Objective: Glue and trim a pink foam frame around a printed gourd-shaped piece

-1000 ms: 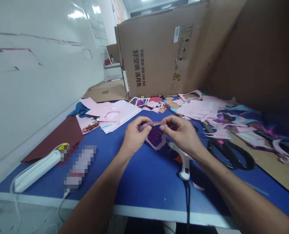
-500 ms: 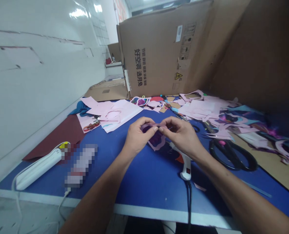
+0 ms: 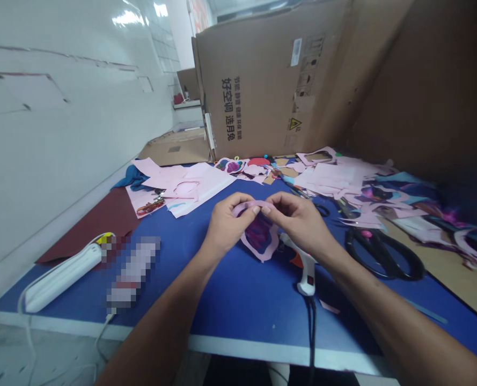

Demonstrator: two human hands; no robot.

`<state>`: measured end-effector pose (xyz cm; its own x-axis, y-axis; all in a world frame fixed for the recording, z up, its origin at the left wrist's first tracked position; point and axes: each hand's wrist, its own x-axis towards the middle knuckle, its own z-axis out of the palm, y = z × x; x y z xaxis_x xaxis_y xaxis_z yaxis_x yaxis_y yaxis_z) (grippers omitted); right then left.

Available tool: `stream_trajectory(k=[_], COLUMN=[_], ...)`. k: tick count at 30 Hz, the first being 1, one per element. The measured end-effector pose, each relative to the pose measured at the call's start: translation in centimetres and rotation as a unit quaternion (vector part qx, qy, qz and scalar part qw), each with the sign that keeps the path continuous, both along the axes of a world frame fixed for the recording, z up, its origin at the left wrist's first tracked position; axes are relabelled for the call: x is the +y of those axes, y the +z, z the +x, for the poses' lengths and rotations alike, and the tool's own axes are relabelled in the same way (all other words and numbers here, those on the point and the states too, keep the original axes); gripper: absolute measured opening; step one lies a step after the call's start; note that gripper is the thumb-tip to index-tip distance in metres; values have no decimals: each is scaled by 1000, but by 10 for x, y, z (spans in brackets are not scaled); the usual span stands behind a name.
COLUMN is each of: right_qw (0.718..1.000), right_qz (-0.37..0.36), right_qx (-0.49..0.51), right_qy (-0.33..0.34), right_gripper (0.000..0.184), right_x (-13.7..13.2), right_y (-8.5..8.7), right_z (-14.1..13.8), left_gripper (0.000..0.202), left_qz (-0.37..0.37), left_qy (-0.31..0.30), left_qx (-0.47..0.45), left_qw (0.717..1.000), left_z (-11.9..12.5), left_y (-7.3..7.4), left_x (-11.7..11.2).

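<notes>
Above the blue table top (image 3: 238, 300), my left hand (image 3: 227, 225) and my right hand (image 3: 300, 221) pinch a purple paper cut-out (image 3: 259, 236) with a pale pink border between them. Both hands are closed on its curled upper edge, fingertips almost touching. The cut-out hangs down between the hands, just over the table. A white hot glue gun (image 3: 305, 268) lies under my right wrist, its black cord running off the near edge.
Large black scissors (image 3: 383, 252) lie to the right. Pink paper scraps (image 3: 335, 179) and cut-outs cover the back of the table. A white power strip (image 3: 61, 276) sits near left. Big cardboard boxes (image 3: 270, 80) stand behind, a white wall to the left.
The hands stayed in place; the fingertips shifted along the cut-out's upper edge and the cut-out now hangs a little lower and flatter.
</notes>
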<state>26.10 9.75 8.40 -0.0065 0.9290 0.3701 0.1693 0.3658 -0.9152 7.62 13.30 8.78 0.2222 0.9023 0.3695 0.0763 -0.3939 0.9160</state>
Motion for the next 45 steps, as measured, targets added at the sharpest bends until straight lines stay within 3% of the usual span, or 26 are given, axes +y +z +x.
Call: stream_trajectory(k=[7,17,31,37,45], right_qw=[998,993,988,989,989], right_qz=[-56,-102,-126,-125,-129], right_qx=[39,61,76,74,73], right_qy=[-4,14,39,30,25], right_gripper=[35,35,34,31,31], right_x=[3,3,2,3,2], right_y=[-1,1,1,0,0], right_z=[6,4,3,4,4], left_gripper=[32,32,29,38,31], left_qz=[-114,-206,-257,-273,-234], left_qy=[-52,-79,-101,-102,-96], left_qx=[-118,-147,-159,-167,-131], left_qw=[985,964,948,942,959], left_z=[-1,-1,0,0,-1], left_y=[-5,-4,0,-1,-4], left_x=[7,8,5,5,7])
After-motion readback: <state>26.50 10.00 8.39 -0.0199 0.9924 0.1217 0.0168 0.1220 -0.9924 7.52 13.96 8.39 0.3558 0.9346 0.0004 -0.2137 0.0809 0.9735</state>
